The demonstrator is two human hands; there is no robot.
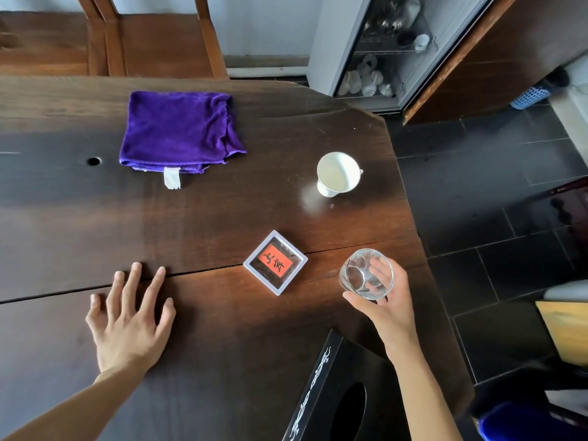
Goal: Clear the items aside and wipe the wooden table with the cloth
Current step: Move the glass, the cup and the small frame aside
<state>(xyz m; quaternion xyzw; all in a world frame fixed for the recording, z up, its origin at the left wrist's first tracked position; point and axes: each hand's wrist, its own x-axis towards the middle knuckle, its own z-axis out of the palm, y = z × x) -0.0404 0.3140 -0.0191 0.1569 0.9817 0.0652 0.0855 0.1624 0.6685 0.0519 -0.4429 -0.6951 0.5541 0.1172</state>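
A folded purple cloth (179,132) with a white tag lies at the back of the dark wooden table (197,211). A white cup (338,174) stands right of it. A small square white-rimmed box with a red label (275,262) lies nearer me. My right hand (386,297) grips a clear drinking glass (366,274) near the table's right edge. My left hand (130,316) rests flat on the table, fingers spread, holding nothing.
A black tissue box (337,399) sits at the near right of the table. A small hole (93,161) marks the tabletop left of the cloth. Wooden chairs (152,36) stand behind the table. A glass-door cabinet (381,52) and dark tiled floor lie to the right.
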